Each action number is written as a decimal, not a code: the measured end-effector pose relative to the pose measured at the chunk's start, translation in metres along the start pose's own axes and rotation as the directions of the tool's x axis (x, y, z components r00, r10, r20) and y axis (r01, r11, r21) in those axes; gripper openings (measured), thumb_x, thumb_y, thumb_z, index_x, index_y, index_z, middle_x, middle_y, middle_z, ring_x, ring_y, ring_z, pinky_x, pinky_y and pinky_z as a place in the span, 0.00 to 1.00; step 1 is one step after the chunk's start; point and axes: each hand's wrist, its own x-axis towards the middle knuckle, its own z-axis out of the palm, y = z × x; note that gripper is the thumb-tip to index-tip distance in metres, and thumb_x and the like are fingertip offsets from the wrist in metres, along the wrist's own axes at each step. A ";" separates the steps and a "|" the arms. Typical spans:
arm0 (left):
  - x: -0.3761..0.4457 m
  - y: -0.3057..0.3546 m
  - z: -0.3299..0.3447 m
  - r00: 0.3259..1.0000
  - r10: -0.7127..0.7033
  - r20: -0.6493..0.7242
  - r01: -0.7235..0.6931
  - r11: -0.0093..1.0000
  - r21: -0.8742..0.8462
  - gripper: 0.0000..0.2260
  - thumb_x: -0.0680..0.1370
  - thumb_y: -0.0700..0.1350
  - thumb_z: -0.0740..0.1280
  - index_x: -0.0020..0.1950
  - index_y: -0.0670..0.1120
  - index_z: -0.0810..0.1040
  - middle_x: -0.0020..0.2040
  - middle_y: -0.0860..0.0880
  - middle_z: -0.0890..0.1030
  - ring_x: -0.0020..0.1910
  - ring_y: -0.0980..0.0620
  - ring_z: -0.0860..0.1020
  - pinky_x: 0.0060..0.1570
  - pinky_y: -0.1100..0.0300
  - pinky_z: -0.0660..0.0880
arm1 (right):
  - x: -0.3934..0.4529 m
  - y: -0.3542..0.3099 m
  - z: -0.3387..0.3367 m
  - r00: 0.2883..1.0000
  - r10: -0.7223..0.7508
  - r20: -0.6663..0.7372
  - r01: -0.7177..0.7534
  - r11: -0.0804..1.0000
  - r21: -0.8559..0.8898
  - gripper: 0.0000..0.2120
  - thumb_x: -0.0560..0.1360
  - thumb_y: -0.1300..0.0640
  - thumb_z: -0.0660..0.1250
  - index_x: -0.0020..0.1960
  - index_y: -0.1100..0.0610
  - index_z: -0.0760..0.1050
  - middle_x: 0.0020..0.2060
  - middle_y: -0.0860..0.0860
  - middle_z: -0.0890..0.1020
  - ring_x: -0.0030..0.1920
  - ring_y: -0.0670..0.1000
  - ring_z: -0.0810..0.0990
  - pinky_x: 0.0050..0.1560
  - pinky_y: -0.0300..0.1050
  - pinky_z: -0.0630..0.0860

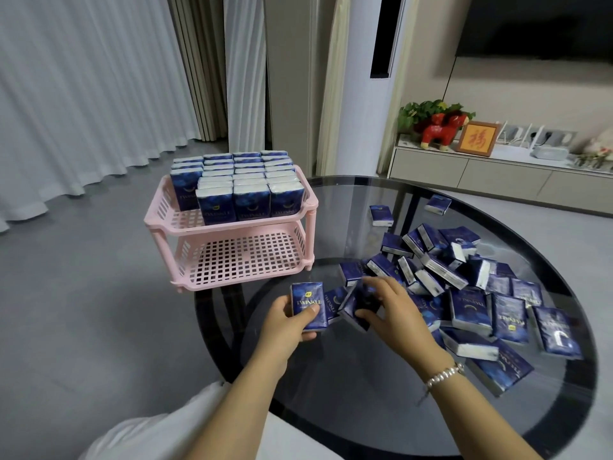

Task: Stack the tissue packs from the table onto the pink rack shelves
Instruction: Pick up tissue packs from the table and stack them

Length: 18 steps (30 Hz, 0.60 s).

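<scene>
Blue pack point(308, 306) gripped upright, left hand point(288, 318); right hand point(391, 305) grasping another pack point(360, 303)

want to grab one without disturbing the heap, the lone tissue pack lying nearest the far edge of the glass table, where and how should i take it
Take that tissue pack across its two long narrow sides, coming straight down from above. It lies flat on the glass table, apart from the heap, so both sides look free for thumb and fingers.

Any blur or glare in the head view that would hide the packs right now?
Head view: the right hand and the pack it grips are motion-blurred; the left hand's pack reads sharp; the glass table shows soft reflections, no harsh glare; wide-angle bending curves the curtains.
</scene>
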 end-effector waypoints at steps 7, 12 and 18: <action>-0.001 0.003 0.001 1.000 0.001 0.002 -0.001 1.000 -0.024 0.06 0.78 0.40 0.66 0.54 0.46 0.74 0.49 0.49 0.81 0.44 0.52 0.81 0.36 0.62 0.80 | 0.021 -0.006 0.000 0.969 0.114 0.217 -0.088 0.988 -0.123 0.28 0.71 0.47 0.70 0.69 0.48 0.66 0.64 0.48 0.73 0.66 0.52 0.67 0.65 0.48 0.59; -0.004 0.007 0.000 1.000 -0.003 -0.015 0.003 1.000 -0.023 0.08 0.80 0.43 0.64 0.58 0.46 0.75 0.51 0.49 0.80 0.46 0.52 0.81 0.39 0.59 0.81 | 0.021 -0.014 -0.011 0.988 0.102 0.115 -0.133 0.940 0.314 0.15 0.73 0.58 0.70 0.58 0.49 0.77 0.54 0.43 0.79 0.56 0.43 0.76 0.57 0.39 0.73; -0.010 0.013 0.003 0.996 -0.010 0.088 0.010 1.000 0.004 0.11 0.80 0.49 0.62 0.59 0.46 0.77 0.53 0.46 0.82 0.48 0.49 0.82 0.41 0.57 0.81 | 0.025 -0.032 -0.010 0.989 0.027 0.146 -0.108 0.805 0.583 0.08 0.71 0.60 0.72 0.48 0.52 0.78 0.45 0.49 0.83 0.46 0.48 0.81 0.49 0.42 0.79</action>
